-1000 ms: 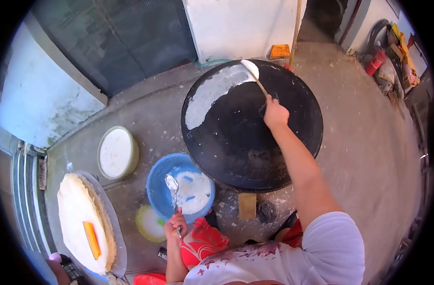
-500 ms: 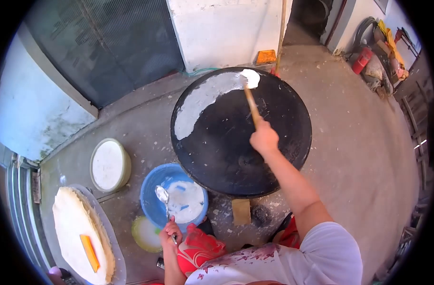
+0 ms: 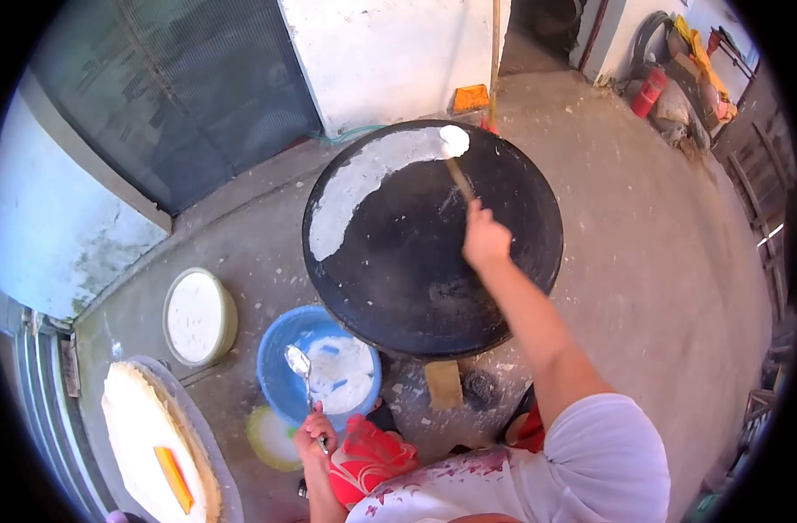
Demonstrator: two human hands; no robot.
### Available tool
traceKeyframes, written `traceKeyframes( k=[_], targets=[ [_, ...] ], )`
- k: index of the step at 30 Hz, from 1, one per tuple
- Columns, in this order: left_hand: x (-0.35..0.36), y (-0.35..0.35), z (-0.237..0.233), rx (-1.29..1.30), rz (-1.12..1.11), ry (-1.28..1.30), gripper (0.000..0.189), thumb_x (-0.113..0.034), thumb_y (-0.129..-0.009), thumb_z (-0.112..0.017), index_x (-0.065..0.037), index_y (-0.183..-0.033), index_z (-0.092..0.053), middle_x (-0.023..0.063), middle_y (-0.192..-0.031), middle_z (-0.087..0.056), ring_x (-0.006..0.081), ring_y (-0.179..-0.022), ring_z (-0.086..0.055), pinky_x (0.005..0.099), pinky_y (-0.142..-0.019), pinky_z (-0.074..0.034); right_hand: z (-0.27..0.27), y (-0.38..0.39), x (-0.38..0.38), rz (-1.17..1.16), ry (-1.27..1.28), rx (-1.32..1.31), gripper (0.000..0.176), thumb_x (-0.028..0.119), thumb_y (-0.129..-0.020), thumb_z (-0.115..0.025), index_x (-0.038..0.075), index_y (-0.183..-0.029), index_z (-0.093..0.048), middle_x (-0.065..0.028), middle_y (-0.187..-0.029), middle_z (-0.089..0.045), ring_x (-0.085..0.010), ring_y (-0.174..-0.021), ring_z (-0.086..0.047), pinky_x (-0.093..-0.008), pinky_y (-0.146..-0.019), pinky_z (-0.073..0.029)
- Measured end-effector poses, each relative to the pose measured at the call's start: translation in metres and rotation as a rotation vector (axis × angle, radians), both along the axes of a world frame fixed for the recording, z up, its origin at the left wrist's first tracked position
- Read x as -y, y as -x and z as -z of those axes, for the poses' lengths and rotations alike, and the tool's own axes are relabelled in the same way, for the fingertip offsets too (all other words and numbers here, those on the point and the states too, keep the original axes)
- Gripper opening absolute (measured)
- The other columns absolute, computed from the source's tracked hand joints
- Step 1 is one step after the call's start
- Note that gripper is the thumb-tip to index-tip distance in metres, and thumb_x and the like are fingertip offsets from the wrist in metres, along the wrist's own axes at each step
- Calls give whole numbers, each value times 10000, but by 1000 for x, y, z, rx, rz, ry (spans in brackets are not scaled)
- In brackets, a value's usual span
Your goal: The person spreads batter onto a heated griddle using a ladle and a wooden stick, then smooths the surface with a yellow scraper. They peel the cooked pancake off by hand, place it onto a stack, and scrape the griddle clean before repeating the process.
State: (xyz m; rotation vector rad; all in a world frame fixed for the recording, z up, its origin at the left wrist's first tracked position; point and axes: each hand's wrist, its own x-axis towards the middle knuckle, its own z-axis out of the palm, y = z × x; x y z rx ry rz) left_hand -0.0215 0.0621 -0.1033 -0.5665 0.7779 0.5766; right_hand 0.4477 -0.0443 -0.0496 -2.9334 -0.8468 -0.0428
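My right hand is closed round the wooden handle of a batter spreader, reaching over a big round black griddle. At the spreader's far end a thick lump of white batter hides its head, near the griddle's back rim. From there a thin pale band of batter curves along the back and left side. My left hand grips a metal spoon, its batter-coated bowl held over a blue basin with white batter inside.
At left stand a tub of white batter and a stack of thin pancakes with an orange strip on top. A yellow-green bowl sits beside the basin. A sponge-like block lies before the griddle; a red cylinder is back right.
The view has shifted slightly. My right hand has moved a little forward over the griddle, and the batter lump sits slightly farther right along the rim. My left hand still holds the spoon.
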Motion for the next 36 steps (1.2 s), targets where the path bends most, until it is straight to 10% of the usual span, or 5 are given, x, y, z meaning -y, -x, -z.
traceKeyframes(
  k=[18,21,25,30,36],
  targets=[
    [-9,20,9,49,-42,-72,264,-59,-867,-320,101,-1018,-467,20,-587,-438,107,-443,-421,226,-375,-367,-29,7,90,175,-102,-94,380,100,-859,-417,8,-1226,-391,-186,-1026,-565,-328,-842,-604,-371,-721,-498],
    [-8,18,-17,-21,-62,-132,272,-70,-879,-307,103,-1015,-467,22,-597,-443,109,-447,-431,227,-376,-373,-3,-13,119,-120,-556,-160,384,101,-861,-429,51,-1242,-431,-145,-977,-613,-247,-840,-616,-324,-745,-478],
    [-6,23,-47,-19,-66,-183,285,-86,-889,-305,105,-1023,-469,23,-618,-454,110,-456,-444,227,-384,-384,-6,-73,123,242,-836,-475,385,86,-866,-436,145,-1244,-477,-70,-796,-645,-136,-731,-589,-270,-728,-455],
    [15,8,-99,-6,-80,-242,303,-96,-894,-309,111,-1044,-471,25,-641,-470,106,-471,-456,222,-389,-388,-12,-96,103,410,-787,-849,395,138,-919,-349,219,-1299,-418,-15,-642,-527,-92,-392,-343,-238,-349,-300],
    [35,-13,-121,90,-49,-245,295,-78,-884,-316,114,-1047,-469,24,-630,-466,101,-462,-441,218,-387,-379,-3,-98,108,413,-931,-710,305,187,-920,-378,195,-1182,-533,-36,-616,-503,-90,-350,-315,-249,-316,-232]
  ],
)
